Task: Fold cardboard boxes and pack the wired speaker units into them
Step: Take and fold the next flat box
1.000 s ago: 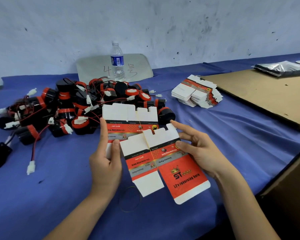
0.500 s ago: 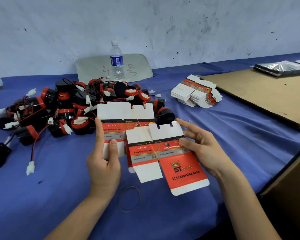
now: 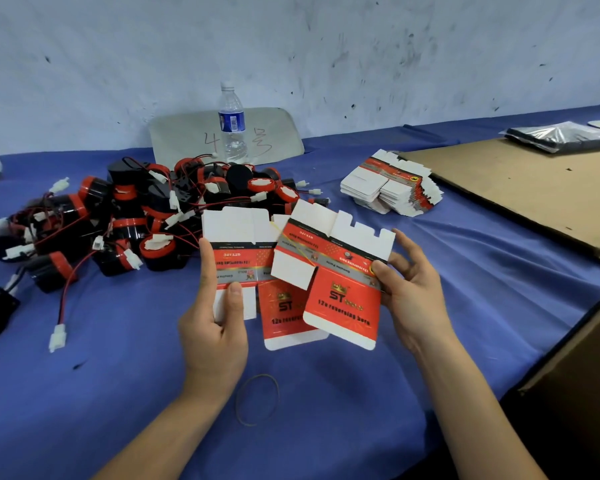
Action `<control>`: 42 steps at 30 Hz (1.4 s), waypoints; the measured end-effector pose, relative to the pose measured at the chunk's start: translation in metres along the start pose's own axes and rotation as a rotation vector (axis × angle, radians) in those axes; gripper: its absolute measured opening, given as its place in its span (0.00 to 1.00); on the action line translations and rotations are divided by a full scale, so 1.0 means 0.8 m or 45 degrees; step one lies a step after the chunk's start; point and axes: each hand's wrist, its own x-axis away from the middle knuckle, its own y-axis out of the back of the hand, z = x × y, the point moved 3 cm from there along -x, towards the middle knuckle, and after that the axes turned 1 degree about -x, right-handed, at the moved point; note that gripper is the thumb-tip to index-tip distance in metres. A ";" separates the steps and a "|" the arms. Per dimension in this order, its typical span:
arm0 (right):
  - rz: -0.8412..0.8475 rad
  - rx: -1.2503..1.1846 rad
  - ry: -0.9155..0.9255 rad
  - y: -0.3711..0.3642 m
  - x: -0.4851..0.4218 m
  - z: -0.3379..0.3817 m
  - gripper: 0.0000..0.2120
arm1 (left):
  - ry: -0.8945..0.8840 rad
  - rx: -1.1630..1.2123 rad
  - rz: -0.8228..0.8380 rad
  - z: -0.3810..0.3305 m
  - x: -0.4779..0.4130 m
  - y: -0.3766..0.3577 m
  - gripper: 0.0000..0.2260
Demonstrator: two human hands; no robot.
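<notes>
Both forearms reach in over the blue cloth [image 3: 118, 393]. The left hand [image 3: 215, 327] stands upright, thumb pressed on the front of the left box blank [image 3: 238, 237], forefinger straight up its edge. The right hand [image 3: 409, 296] pinches the tilted box blank [image 3: 343, 292] by its right edge, the other fingers fanned behind it. This blank overlaps the left one. Behind both lies the heap of wired speaker units [image 3: 129, 216] - partly hidden by them. A rubber band [image 3: 261, 375] lies between the wrists. A stack of flat boxes [image 3: 388, 188], a water bottle [image 3: 232, 123] and a cardboard sheet [image 3: 520, 188] sit further back.
</notes>
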 end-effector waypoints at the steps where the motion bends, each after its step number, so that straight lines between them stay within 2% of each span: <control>1: -0.012 -0.005 0.001 -0.001 0.001 -0.001 0.22 | 0.013 0.012 0.009 0.000 0.000 -0.001 0.27; 8: -0.270 -0.071 0.051 0.002 0.002 -0.003 0.13 | 0.028 0.052 0.163 -0.001 0.005 -0.008 0.26; 11: -0.416 -0.103 0.089 0.016 -0.002 0.003 0.12 | 0.103 0.068 0.236 0.006 0.004 -0.011 0.26; 13: -0.432 -0.124 0.095 0.024 -0.004 0.010 0.12 | 0.151 0.070 0.313 0.013 0.003 -0.014 0.25; 17: -0.274 -0.086 0.050 0.021 -0.003 0.019 0.13 | 0.239 -0.013 0.375 0.019 0.000 -0.017 0.28; 21: -0.075 -0.008 -0.062 0.000 0.008 0.017 0.14 | 0.086 -0.151 0.362 0.004 -0.004 -0.014 0.31; 24: 0.079 0.003 -0.197 -0.022 0.021 0.006 0.14 | 0.025 0.012 0.452 -0.002 -0.001 -0.017 0.36; 26: 0.207 -0.004 -0.288 -0.037 0.029 -0.003 0.13 | 0.130 0.198 0.496 -0.002 0.004 -0.020 0.32; 28: 0.298 -0.006 -0.348 -0.047 0.036 -0.010 0.12 | 0.132 0.254 0.476 -0.004 0.006 -0.021 0.29; 31: 0.322 -0.073 -0.445 -0.053 0.040 -0.016 0.11 | -0.056 0.248 0.488 -0.014 0.002 -0.016 0.34; 33: 0.308 -0.094 -0.497 -0.053 0.040 -0.018 0.10 | -0.160 0.238 0.485 -0.019 -0.002 -0.013 0.33; 36: 0.297 -0.042 -0.530 -0.050 0.039 -0.022 0.09 | -0.165 0.280 0.466 -0.020 -0.003 -0.013 0.33; 42: 0.365 0.091 -0.533 -0.049 0.040 -0.025 0.10 | -0.222 0.326 0.433 -0.006 -0.001 -0.017 0.41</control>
